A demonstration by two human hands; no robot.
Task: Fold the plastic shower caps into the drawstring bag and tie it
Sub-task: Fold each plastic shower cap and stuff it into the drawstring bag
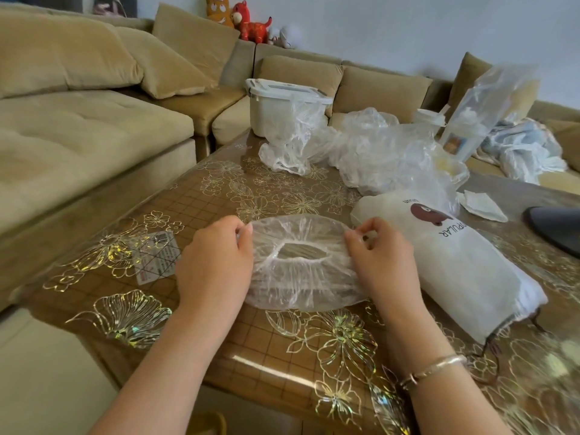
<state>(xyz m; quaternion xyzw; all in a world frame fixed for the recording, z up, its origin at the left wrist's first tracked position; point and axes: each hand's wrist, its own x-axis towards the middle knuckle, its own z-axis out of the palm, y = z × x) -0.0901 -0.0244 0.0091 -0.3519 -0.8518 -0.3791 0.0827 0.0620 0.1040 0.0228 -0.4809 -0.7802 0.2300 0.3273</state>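
Near the front edge of the worktop (219, 365) a clear shower cap (301, 265) lies spread flat, its elastic opening facing up. The left hand (216, 262) pinches the cap's left rim between thumb and curled fingers, and the right hand (381, 262) pinches the right rim the same way — both have hold of thin film only, nothing else. Just beside the right hand lies the white drawstring bag (455, 268), on its side with its dark cords trailing toward the near edge; its mouth seems to be at that end, though the view blurs there. Farther back sits a heap of loose caps (376, 155), apparently still to be folded. The risk from here is the film itself: it is slippery and springy, so a fold may slide open once the pinch lets go, and the gathered elastic could pull the edges out of line. A hard tug might tear it — and a puffy, badly flattened cap would crowd the bag and make the cords harder to draw shut.
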